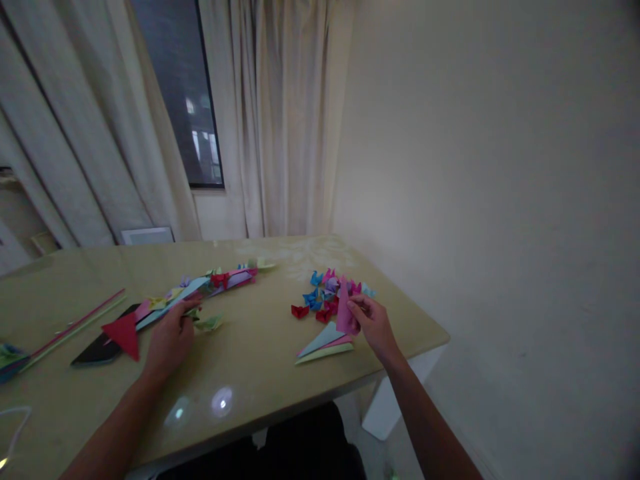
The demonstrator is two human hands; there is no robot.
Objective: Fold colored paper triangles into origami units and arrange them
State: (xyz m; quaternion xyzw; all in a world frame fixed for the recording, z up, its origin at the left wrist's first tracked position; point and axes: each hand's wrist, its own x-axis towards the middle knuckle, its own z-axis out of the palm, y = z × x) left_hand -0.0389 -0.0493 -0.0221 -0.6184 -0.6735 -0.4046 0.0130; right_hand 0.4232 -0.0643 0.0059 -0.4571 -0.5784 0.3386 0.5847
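Two hands in shot, both busy with coloured paper on a glossy beige tabletop (250,373) that throws back a couple of light spots near the front edge.

The right hand (373,323) is closed in a pinch on a pink paper (344,312), folded into a tall narrow point and held upright. It sits just in front of a pile of small folded pieces (325,293) in red, blue, pink and purple, all crisp little angular shapes, bunched up near the far right corner of the tabletop. Right below the hand is a flat stack of triangles (324,345), pale blue over pink over light green, fanned a bit at the edges.

The left hand (170,337) rests knuckles up with its fingers curled at a long pale blue strip (175,300). I can't tell if it's actually gripping anything. A sharp red triangle (123,333) lies just beside it on top of a black sheet (97,352), and a crumpled-looking green piece (210,324) is just to its right.

Further left, two thin sticks (80,323), one pink and one green, lie side by side. Behind everything hang soft pleated cream curtains (280,120) around a dark window (180,87).
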